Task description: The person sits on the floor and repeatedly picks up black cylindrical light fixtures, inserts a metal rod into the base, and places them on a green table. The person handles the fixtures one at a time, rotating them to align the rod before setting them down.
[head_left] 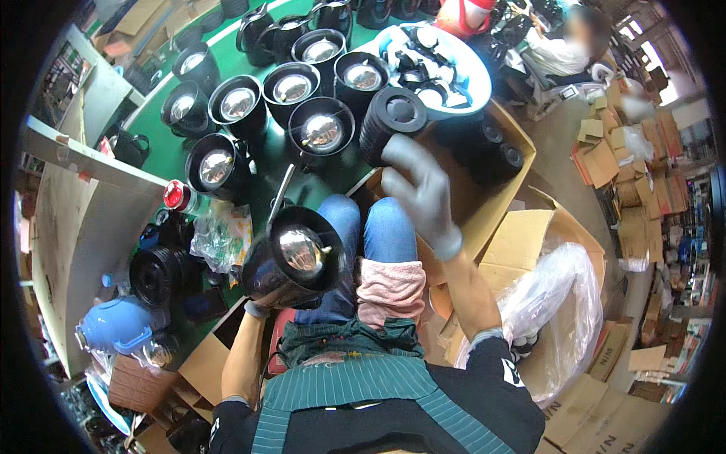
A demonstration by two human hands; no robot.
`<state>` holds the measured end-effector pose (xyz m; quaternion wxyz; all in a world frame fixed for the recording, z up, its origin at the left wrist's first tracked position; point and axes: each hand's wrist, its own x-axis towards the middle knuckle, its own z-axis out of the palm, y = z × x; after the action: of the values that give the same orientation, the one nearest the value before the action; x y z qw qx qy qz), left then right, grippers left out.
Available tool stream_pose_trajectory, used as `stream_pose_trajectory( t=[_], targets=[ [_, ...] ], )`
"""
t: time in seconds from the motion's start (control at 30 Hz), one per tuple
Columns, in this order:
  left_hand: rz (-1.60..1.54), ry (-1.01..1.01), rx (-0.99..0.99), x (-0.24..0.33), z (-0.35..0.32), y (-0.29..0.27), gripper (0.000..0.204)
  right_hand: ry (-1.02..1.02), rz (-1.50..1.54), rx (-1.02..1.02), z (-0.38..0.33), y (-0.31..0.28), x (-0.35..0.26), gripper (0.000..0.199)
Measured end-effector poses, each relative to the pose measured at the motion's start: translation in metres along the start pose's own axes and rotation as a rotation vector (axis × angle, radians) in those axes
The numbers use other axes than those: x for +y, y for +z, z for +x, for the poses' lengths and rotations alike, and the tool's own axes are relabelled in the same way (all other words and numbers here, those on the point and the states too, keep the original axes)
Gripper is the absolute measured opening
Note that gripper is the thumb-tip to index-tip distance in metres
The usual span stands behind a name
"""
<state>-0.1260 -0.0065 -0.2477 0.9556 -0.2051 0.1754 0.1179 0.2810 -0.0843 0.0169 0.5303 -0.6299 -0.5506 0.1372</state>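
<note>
In my left hand, gloved and mostly hidden beneath it, is a tilted black pot with a mirror-like round piece inside. It hangs over the left side of my lap. My right hand, in a grey glove and slightly blurred, is raised with fingers stretched apart and holds nothing I can see. Its fingertips are at the lower edge of a stack of round black lids; whether they touch it I cannot tell. Several similar black pots stand upright on the green table, the closest being a black pot left of the lids.
A pale blue basin of black and white parts sits behind the lids. To the right are an open carton with black parts and a plastic-lined box. A blue jug stands left. Another person sits far right.
</note>
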Motion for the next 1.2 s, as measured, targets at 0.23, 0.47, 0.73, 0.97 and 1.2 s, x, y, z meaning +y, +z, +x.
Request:
stream_pose_trajectory(
  t=[0.23, 0.47, 0.73, 0.97, 1.2],
  targets=[
    [0.219, 0.154, 0.000, -0.014, 0.003, 0.033, 0.051, 0.116, -0.701, 0.023, 0.092, -0.005, 0.119, 0.107],
    [0.526, 0.269, -0.010, -0.031, 0.022, 0.076, 0.048, 0.049, 0.236, -0.100, -0.015, 0.027, 0.009, 0.102],
    [1.448, 0.303, -0.119, -0.067, 0.018, 0.132, 0.044, -0.003, 0.295, -0.296, -0.097, 0.034, -0.032, 0.111],
    [1.844, 0.361, -0.255, -0.079, 0.008, 0.168, 0.041, -0.067, 0.234, -0.295, -0.117, 0.025, -0.032, 0.112],
    [1.688, 1.082, 0.127, -0.097, -0.021, 0.160, 0.038, 0.272, 0.515, -0.168, -0.118, 0.026, -0.040, 0.115]
  ],
)
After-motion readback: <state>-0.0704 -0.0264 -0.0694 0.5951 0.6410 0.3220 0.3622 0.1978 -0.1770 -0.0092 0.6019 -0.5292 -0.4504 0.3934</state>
